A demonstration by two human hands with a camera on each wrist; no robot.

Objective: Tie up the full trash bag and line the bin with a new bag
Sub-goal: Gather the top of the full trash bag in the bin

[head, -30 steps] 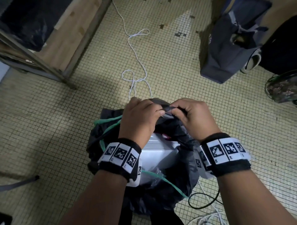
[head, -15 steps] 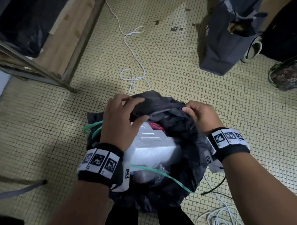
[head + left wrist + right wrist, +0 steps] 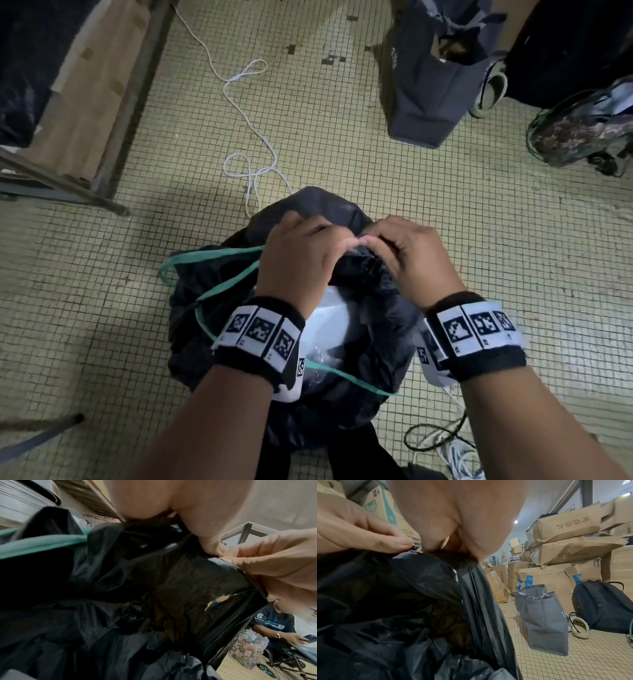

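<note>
Two hands over a black trash bag on the tiled floor, seen from the head. Left hand and right hand curled, fingertips met, both pinching the gathered bag top between them. Inside the open mouth, a white foam piece; across the bag, a green cord. Beyond, a white cable, a grey tote just beside a pale clog.

From the left wrist: thumb and fingers nipped onto a fold of black plastic, stretched taut; far right, a seated person.

From the right wrist: same pinch, crumpled film hanging below; behind, stacked cardboard boxes and a dark backpack.
</note>
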